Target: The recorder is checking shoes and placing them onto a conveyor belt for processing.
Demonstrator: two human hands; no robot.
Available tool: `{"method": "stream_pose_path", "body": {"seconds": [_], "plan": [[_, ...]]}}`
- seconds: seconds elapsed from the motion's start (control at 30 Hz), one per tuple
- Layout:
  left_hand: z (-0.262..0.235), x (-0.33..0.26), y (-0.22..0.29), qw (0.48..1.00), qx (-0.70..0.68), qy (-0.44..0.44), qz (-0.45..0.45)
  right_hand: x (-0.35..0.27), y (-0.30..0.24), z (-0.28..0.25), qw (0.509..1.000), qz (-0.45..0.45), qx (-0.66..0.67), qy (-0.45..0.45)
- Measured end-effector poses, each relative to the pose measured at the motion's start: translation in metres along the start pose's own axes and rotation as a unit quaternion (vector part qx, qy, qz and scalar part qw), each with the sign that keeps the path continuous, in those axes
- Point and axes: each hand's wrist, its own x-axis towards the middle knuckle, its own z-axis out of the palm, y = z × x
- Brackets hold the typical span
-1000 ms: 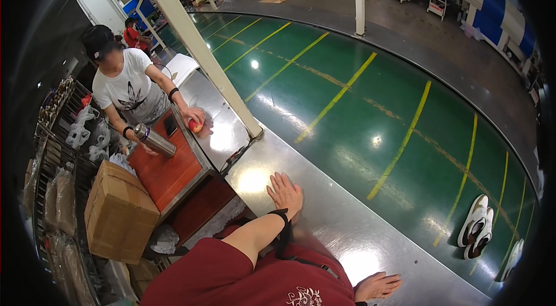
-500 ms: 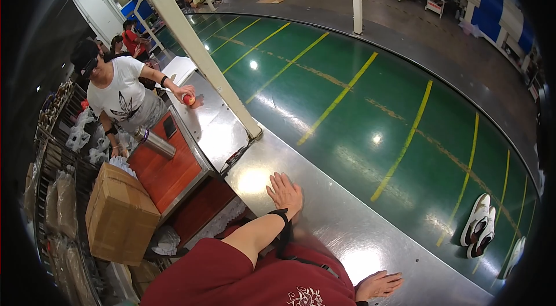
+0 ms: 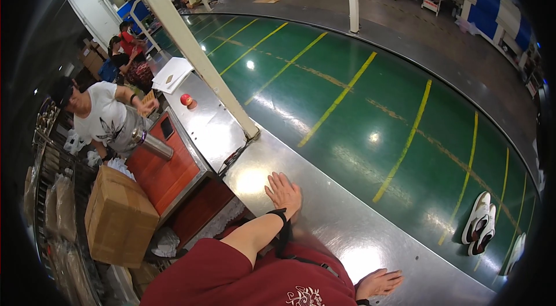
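Shiny steel table edge (image 3: 324, 213) lies bare beside green belt (image 3: 359, 121).

Left hand (image 3: 284, 193) lies flat on the table (image 3: 347, 231); right hand (image 3: 379, 283) at its 4 o'clock, shoes (image 3: 479, 224) at 3, cardboard box (image 3: 119, 219) at 9.

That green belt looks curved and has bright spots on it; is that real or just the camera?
Head view: the fisheye lens bends the green belt toward the rim; the bright spots are ceiling-light glare, also on the metal table beside the left hand.
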Motion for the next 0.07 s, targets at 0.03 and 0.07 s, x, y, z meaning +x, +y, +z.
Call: {"method": "stream_pose_path", "body": {"seconds": [0.03,0.07], "plan": [[0.0007,0.0012,0.0003,1.0,0.003,-0.001,-0.001,-0.0006,0.001,0.0078,1.0,-0.007,-0.002,0.018],[0.0032,0.0038,0.0,1.0,0.008,-0.011,-0.005,-0.0006,-0.0008,0.0117,1.0,0.002,0.009,0.02]]}}
